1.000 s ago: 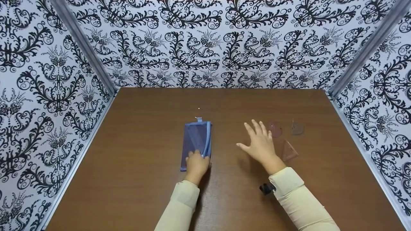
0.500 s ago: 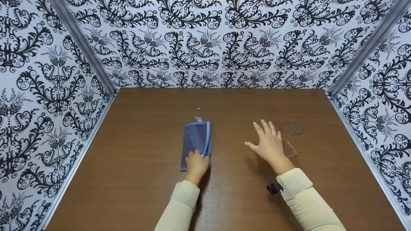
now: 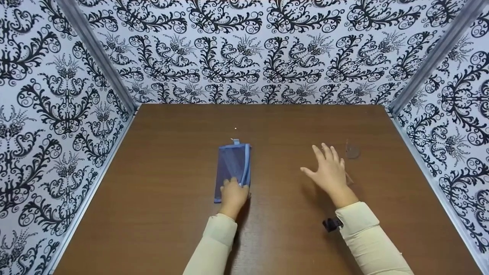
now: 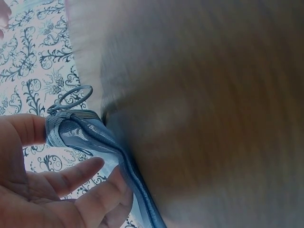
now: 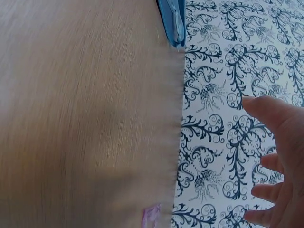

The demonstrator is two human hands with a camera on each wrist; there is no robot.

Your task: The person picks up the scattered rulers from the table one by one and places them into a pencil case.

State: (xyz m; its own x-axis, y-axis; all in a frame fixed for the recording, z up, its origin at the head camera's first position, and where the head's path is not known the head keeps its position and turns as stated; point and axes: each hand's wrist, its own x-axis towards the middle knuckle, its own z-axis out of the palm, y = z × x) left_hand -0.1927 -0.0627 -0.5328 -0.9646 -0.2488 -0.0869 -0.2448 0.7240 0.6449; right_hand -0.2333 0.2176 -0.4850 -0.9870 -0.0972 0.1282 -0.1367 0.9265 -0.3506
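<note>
A blue mesh zip pouch (image 3: pixel 230 162) lies flat on the brown table. My left hand (image 3: pixel 233 194) holds its near end. Seen from the left wrist, the thumb is against the pouch's end beside a ring-shaped loop (image 4: pixel 76 97), with the fingers (image 4: pixel 102 194) bent in along the zip edge. Fingers spread and holding nothing, my right hand (image 3: pixel 327 172) hovers to the right of the pouch. One edge of an orange see-through set square (image 3: pixel 349 178) shows beside it; the hand hides the rest. Just beyond the fingertips lies a clear, rounded protractor (image 3: pixel 353 151).
The table (image 3: pixel 172 160) is bounded by patterned walls (image 3: pixel 244 53) at the back and both sides, with grey metal strips (image 3: pixel 420 72) at the corners. A pink see-through piece (image 5: pixel 151 216) shows low in the right wrist view. A black strap (image 3: pixel 331 224) sits at the right cuff.
My right hand has moved to the right, passing over the pink round piece and most of the orange set square, which it now covers. The left hand and the pouch have stayed in place.
</note>
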